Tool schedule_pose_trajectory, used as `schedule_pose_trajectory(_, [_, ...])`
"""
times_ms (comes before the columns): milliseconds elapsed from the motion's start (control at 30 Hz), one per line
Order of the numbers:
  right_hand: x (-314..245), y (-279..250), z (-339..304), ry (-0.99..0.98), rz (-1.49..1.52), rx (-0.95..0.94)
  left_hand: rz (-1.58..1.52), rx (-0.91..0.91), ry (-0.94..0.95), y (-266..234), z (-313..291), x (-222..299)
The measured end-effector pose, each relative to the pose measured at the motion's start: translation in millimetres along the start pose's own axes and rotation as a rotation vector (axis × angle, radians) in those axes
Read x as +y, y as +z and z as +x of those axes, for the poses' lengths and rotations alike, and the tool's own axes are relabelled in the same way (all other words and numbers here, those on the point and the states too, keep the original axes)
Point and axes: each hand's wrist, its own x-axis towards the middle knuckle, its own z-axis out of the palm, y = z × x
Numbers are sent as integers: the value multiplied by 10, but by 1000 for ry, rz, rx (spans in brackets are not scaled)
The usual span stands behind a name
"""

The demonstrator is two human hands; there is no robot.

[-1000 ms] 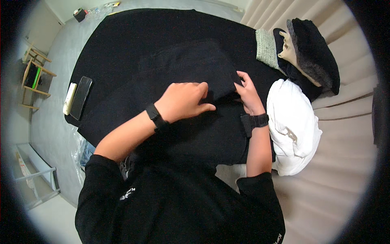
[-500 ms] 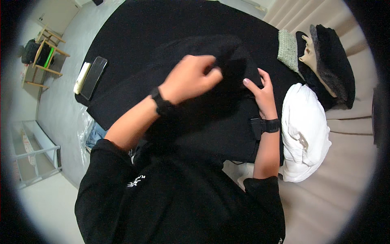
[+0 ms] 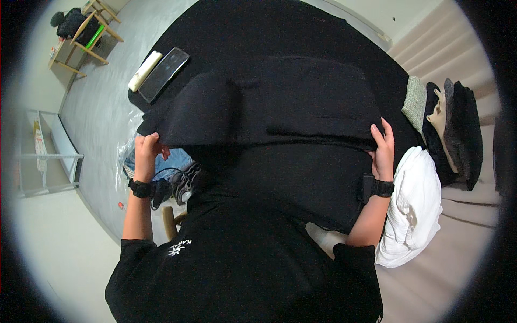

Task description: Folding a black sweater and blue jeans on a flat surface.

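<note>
Grey floor [image 3: 97, 118]; wooden chair [image 3: 90, 53] upper left; beige curtain [image 3: 452, 70] right.

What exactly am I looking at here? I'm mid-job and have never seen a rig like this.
There is no machine: a person works with two bare hands. The view comes from the left of two wide fisheye cameras worn on the head, looking down, so straight edges bend toward the rim. The left hand grips the dark cloth near its left end; the right hand grips its right end. On the black-covered surface, to the left, a dark phone lies beside a pale, narrow object. By the right forearm is a white cloth bundle.
</note>
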Motion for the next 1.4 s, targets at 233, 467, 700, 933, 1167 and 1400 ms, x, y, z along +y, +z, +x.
schedule_pose_trajectory(233, [-93, -72, 21, 83, -12, -37, -62, 67, -146, -324, -33, -344])
schedule_pose_trajectory(467, [-183, -132, 87, 58, -188, -109, -178, -218, -405, -600, 125, -688])
schedule_pose_trajectory(700, [-104, -88, 239, -12, -314, -36, 3, -177, -349, -742, 332, -707])
schedule_pose_trajectory(933, [-362, -66, 126, -228, 119, -90, -155, -80, 95, -597, 483, 478])
schedule_pose_trajectory(1167, [-593, -296, -74, -236, 384, 107, -360, -108, 259, -409, 1465, 949])
schedule_pose_trajectory(1400, [-96, -584, -361, -8, -459, 293, 225, -307, 138, 298, 1732, 721])
